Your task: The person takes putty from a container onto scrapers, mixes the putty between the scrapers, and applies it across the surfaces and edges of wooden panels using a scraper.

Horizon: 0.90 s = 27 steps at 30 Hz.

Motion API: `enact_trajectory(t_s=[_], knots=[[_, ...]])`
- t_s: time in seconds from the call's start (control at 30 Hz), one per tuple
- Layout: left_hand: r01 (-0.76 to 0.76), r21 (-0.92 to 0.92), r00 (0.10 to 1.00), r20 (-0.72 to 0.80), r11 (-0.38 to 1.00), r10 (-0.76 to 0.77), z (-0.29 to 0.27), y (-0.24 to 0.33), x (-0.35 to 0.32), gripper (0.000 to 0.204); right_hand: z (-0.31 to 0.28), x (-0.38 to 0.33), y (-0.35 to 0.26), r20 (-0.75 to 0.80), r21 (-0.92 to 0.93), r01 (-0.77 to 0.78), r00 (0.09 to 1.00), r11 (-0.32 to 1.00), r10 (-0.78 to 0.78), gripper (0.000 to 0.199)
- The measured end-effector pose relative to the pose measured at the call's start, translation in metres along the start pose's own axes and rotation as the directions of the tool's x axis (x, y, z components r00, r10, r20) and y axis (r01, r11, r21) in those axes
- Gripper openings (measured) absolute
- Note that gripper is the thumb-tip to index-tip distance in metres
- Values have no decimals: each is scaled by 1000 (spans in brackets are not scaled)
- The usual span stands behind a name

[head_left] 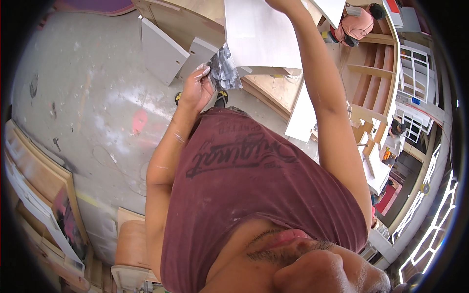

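A thin dark grey sheet (226,71), smeared with white, is pinched by a corner between the thumb and fingers of my left hand (198,90). White residue marks those fingers. Just beside the sheet, a large white panel (261,41) spans the top middle, and the sheet's upper tip meets its left edge in view. My right arm stretches up past the panel's right side. Only the wrist end of my right hand (282,4) shows at the upper edge, near the panel; its fingers are cut off.
Pale boards (163,49) lean left of the panel. A wooden frame (271,95) lies below it. At upper right a person in a pink shirt (355,24) bends near a wooden shelf unit (373,68). Wooden cabinets (44,195) stand at lower left on the stained grey floor (97,88).
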<state>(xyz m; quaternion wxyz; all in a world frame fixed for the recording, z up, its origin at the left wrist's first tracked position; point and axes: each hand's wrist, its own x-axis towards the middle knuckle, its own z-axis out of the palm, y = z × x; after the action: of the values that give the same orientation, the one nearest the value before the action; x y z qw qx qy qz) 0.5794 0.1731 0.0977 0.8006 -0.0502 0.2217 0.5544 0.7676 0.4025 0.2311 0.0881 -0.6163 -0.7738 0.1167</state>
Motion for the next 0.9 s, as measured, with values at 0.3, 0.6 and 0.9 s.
enact_trajectory(t_s=[0.3,0.6,0.9], knots=[[7,6,999,46,1000,-7,-1,-5,5,21,18,7,-24,-4,-192,119,992,974,-122,40],[15,4,997,72,1000,-15,-1,-3,3,19,34,18,-26,-31,-204,98,994,974,-107,40],[-23,-6,1000,2,1000,23,-7,-3,6,16,16,25,-28,28,-54,87,996,995,-86,41]])
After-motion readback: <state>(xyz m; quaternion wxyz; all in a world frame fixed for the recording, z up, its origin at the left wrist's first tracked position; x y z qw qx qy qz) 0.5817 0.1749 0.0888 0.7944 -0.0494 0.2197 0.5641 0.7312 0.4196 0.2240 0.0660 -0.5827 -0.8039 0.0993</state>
